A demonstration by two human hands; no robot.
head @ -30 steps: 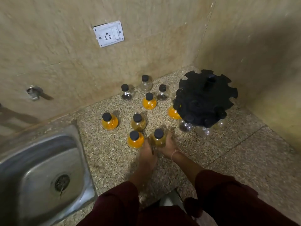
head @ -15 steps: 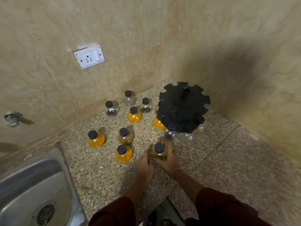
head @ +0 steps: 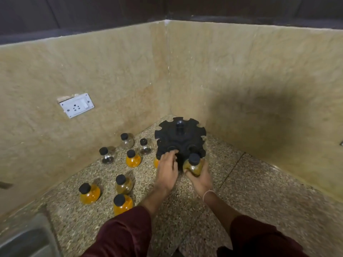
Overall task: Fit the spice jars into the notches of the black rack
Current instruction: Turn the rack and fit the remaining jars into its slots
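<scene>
**Jar coming up to the rack**

The right hand (head: 199, 179) is now holding the amber jar (head: 194, 166) alone, fingers curled under its belly. It is bringing the jar to the near edge of the rack (head: 181, 139); half a second ago both hands were cupping it low on the counter (head: 250, 191). The left hand (head: 167, 171) is laying fairly straight fingers on the rack's rim, gripping nothing, likely steadying it. The jar is sitting just beside a front notch, not yet seated. Loose jars (head: 123, 184) are waiting to the left.
</scene>
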